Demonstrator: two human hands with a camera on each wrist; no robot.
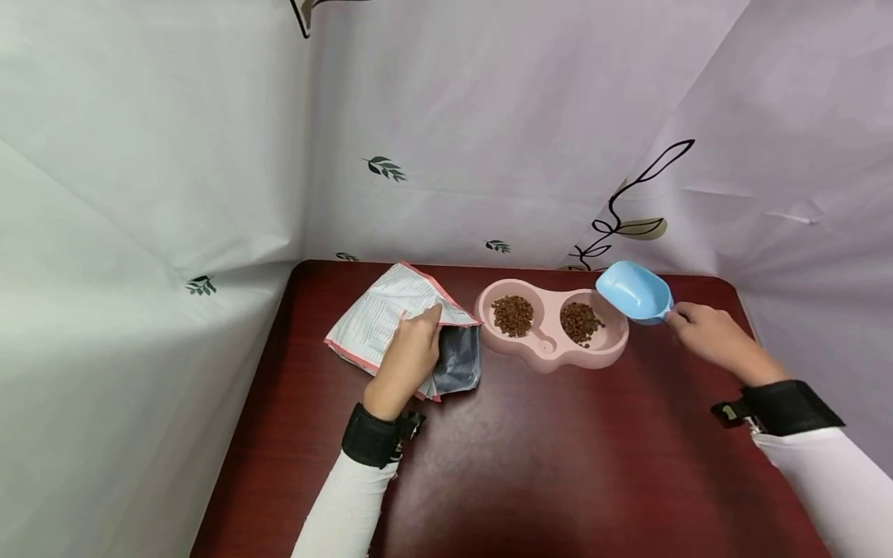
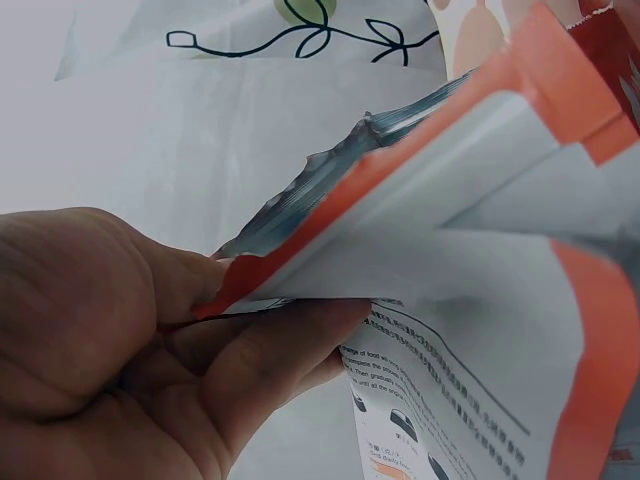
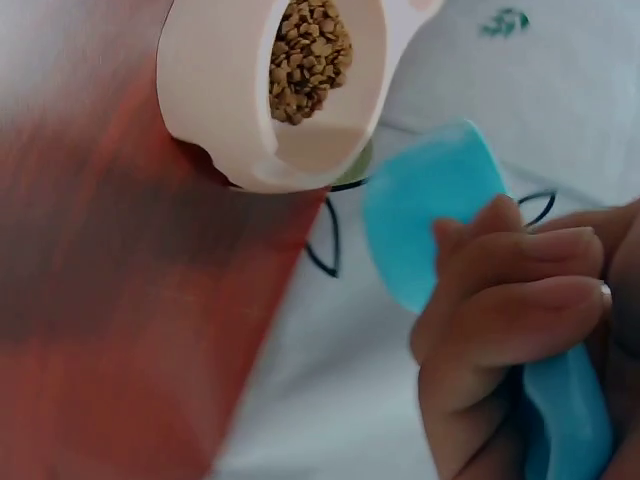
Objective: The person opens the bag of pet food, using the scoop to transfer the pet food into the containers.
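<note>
My left hand [image 1: 412, 349] pinches the torn edge of a white pet food bag [image 1: 384, 306] with red borders. The bag's mouth gapes toward the right and shows its dark silvery lining [image 2: 300, 200]. My right hand [image 1: 711, 337] grips the handle of a light blue scoop [image 1: 633, 291], fingers wrapped round it in the right wrist view. No food shows in the scoop, which is held up at the right rim of a pink double bowl [image 1: 551, 329]. Brown kibble [image 1: 512, 315] lies in the left bowl, and more kibble [image 3: 308, 60] lies in the right one.
The dark red table [image 1: 558, 465] carries the bag and the double bowl near its back edge. White cloth [image 1: 488, 116] with leaf prints hangs behind the table and along both sides.
</note>
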